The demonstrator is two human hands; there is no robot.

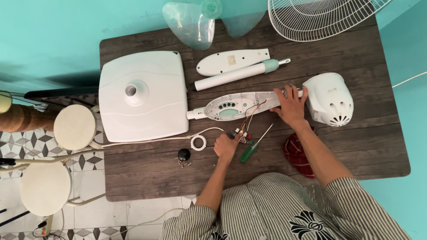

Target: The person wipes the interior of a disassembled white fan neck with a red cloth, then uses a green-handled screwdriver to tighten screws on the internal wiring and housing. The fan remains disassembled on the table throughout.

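A dismantled white pedestal fan lies on a dark wooden table (356, 146). My right hand (290, 105) presses flat on the opened control panel housing (235, 106), next to the white motor housing (330, 98). Coloured wires (250, 116) run from the panel down to a small switch part (240, 135) that my left hand (227, 146) pinches. A green-handled screwdriver (252, 148) lies just right of my left hand.
The square white fan base (142, 95), a white tube (235, 74), a panel cover (231, 61), clear blades (195, 22) and a wire grille (320, 15) lie at the back. Several screws (184, 164), a black knob (183, 154), a white ring (198, 142), a red cloth (297, 153). Stools (73, 126) stand left.
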